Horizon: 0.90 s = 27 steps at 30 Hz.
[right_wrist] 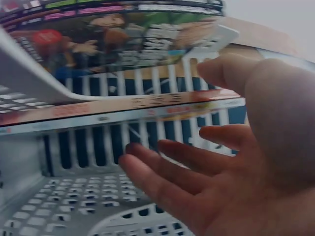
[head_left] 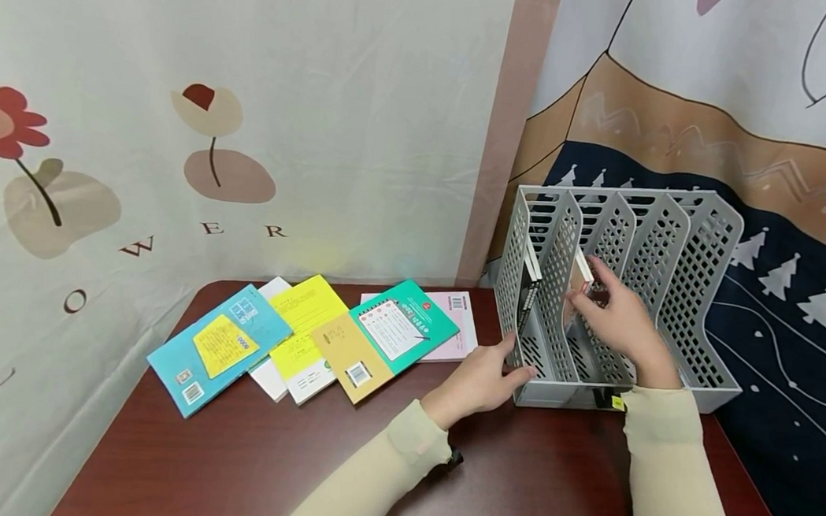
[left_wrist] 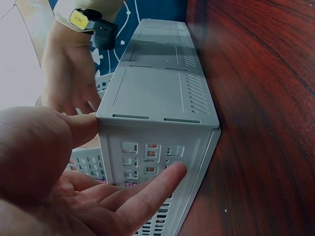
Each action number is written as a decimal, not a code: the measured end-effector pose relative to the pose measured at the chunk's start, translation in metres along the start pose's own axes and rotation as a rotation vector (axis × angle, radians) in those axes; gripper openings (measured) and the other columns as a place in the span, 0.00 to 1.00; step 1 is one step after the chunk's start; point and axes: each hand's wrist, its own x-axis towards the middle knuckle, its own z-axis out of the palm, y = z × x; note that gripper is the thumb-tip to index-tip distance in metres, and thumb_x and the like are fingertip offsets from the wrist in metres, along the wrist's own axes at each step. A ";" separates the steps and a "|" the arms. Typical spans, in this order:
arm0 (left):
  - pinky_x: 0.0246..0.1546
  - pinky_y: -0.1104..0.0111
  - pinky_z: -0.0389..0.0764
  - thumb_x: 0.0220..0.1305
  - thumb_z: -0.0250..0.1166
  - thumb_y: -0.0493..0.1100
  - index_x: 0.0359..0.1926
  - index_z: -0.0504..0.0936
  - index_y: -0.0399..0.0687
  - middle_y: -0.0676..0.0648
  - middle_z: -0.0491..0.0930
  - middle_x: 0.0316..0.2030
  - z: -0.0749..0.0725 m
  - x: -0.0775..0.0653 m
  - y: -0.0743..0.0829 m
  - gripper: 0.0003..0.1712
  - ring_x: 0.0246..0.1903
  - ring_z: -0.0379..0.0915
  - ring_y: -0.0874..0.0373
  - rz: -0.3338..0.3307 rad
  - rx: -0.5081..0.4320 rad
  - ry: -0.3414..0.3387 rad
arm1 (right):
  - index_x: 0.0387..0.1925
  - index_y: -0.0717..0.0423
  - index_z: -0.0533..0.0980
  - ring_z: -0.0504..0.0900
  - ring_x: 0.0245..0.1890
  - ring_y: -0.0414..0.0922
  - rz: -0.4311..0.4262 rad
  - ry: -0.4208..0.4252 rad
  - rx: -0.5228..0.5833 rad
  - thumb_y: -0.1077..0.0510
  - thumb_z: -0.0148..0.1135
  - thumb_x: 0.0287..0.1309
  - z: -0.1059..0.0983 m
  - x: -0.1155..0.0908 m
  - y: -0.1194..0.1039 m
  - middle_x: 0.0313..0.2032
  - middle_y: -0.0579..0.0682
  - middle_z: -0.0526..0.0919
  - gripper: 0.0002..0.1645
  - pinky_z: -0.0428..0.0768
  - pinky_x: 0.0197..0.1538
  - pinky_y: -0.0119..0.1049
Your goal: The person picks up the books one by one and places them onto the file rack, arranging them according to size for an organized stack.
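Right grip: loose around thin pale-spined book
Book's long axis: upright inside grip, spine facing out
Left grip: holds grey perforated plastic rack

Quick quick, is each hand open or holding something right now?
Left hand: gripping a corner of the gray file rack.
Right hand: open, beside the books inside it.

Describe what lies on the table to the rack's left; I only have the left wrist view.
Observer: Overlapping books, the leftmost one blue.
Operator: Say which compartment the right hand is in.
Observer: The right hand is in the second compartment from the left of the rack.
Operator: Name what stands there.
Observer: At least one upright book, close beside the compartment's left divider.
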 end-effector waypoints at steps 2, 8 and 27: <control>0.76 0.58 0.78 0.82 0.61 0.65 0.88 0.59 0.44 0.42 0.70 0.81 0.000 0.000 0.000 0.48 0.76 0.75 0.54 0.000 -0.002 -0.001 | 0.87 0.50 0.60 0.86 0.63 0.66 -0.003 0.093 0.022 0.39 0.60 0.81 -0.004 -0.004 -0.005 0.73 0.67 0.79 0.44 0.87 0.50 0.48; 0.76 0.58 0.78 0.82 0.61 0.65 0.88 0.59 0.45 0.43 0.71 0.81 -0.001 0.000 -0.001 0.48 0.76 0.75 0.55 0.004 -0.007 0.003 | 0.54 0.52 0.89 0.83 0.40 0.32 -0.041 0.463 0.075 0.43 0.71 0.73 -0.007 -0.012 -0.021 0.46 0.48 0.89 0.19 0.73 0.43 0.18; 0.57 0.62 0.89 0.83 0.62 0.60 0.70 0.86 0.51 0.49 0.90 0.64 -0.041 -0.008 -0.014 0.27 0.57 0.89 0.58 0.052 -0.068 0.121 | 0.32 0.52 0.86 0.78 0.18 0.40 -0.195 0.134 0.194 0.46 0.61 0.83 0.039 -0.018 -0.070 0.20 0.52 0.83 0.22 0.75 0.23 0.34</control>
